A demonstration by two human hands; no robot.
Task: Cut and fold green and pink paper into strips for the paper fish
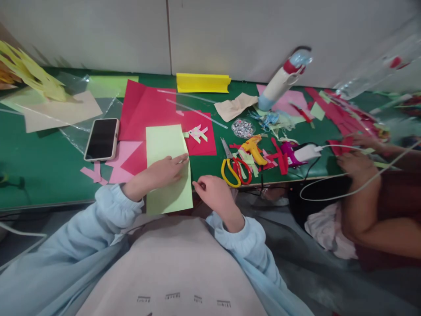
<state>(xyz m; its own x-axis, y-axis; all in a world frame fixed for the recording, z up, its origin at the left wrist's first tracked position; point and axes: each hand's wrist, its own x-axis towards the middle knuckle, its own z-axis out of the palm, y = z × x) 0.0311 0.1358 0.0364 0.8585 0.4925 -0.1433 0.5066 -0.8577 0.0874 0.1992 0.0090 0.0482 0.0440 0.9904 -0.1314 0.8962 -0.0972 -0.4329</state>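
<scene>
My left hand [169, 171] lies on a light green sheet of paper [167, 140], its fingers stretched towards the sheet's right edge, where a fold seems to run. The lower end of the sheet hangs past the table's front edge. Just right of the paper, my right hand [213, 191] is loosely curled at the table edge, with nothing visible in it. Beyond the sheet, a small pink and green paper figure [198, 133] rests on red paper [210, 147]. Scissors [235, 166] with yellow and red handles lie right of my right hand.
A phone [102, 139] lies on the left. To the right are a yellow glue gun [255, 149], a purple glue gun [289, 153], paper scraps and a bag of googly eyes [243, 128]. A bottle [279, 83] stands behind. A co-worker's hands [357, 162] work at far right.
</scene>
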